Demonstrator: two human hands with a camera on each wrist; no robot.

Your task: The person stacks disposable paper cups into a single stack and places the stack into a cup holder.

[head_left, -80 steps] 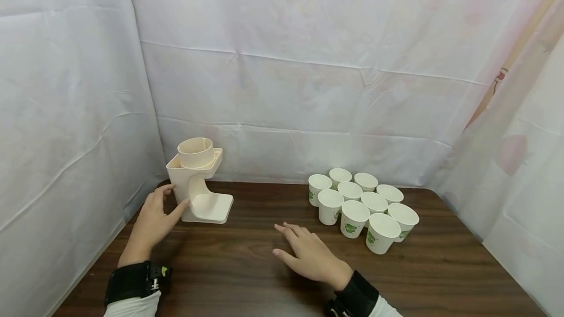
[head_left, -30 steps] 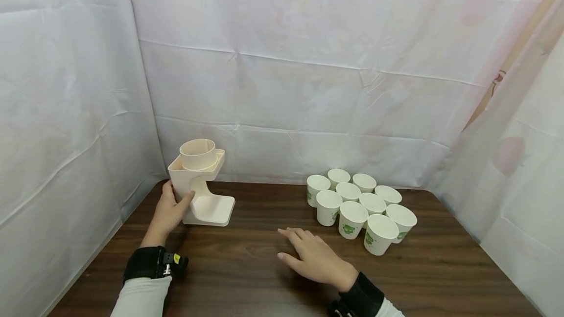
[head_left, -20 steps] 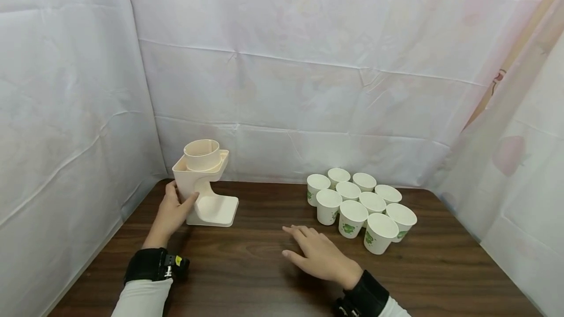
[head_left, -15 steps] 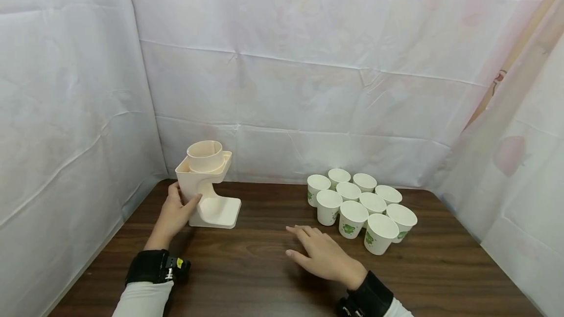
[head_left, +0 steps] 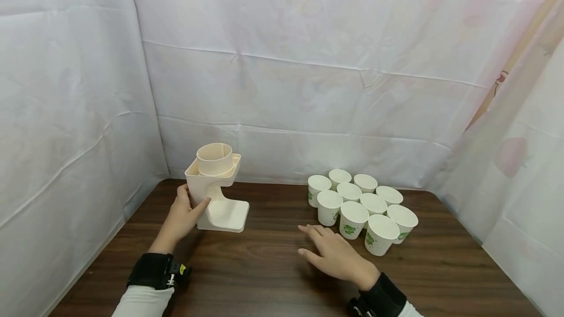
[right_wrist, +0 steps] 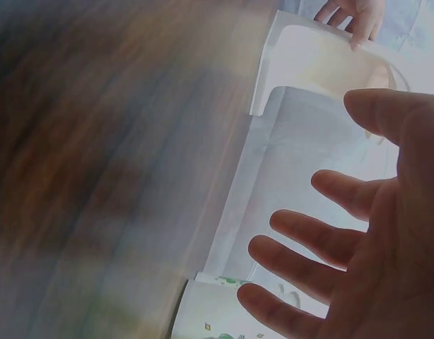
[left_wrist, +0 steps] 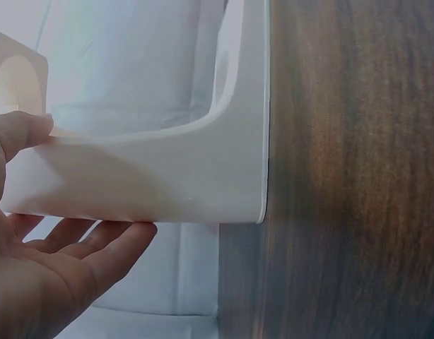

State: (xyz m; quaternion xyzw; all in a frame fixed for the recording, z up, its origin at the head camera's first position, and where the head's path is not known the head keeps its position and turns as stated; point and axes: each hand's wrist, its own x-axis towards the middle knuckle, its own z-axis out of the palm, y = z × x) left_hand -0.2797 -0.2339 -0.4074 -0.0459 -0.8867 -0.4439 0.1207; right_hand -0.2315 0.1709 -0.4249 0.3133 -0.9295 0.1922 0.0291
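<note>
A cream plastic C-shaped stand (head_left: 203,188) with a flat base and a round collar (head_left: 215,160) on top stands upright on the left. My left hand (head_left: 180,216) grips its upright back from the left. In the left wrist view the thumb lies on one side of the stand (left_wrist: 153,173) and the fingers of the left hand (left_wrist: 51,279) on the other. My right hand (head_left: 337,256) hovers over the table, holding nothing, with its fingers spread in the right wrist view. Nearest to it are several white paper cups (head_left: 328,204) with green prints, mouths upward.
The cups stand close together at the back right of the dark wooden table (head_left: 260,278). White cloth (head_left: 273,92) hangs behind the table and along both sides. In the right wrist view part of one cup (right_wrist: 213,318) shows at the bottom.
My left hand has taken hold of the stand and shifted it right and slightly nearer. The right hand has moved a little to the right. The cups stay in place.
</note>
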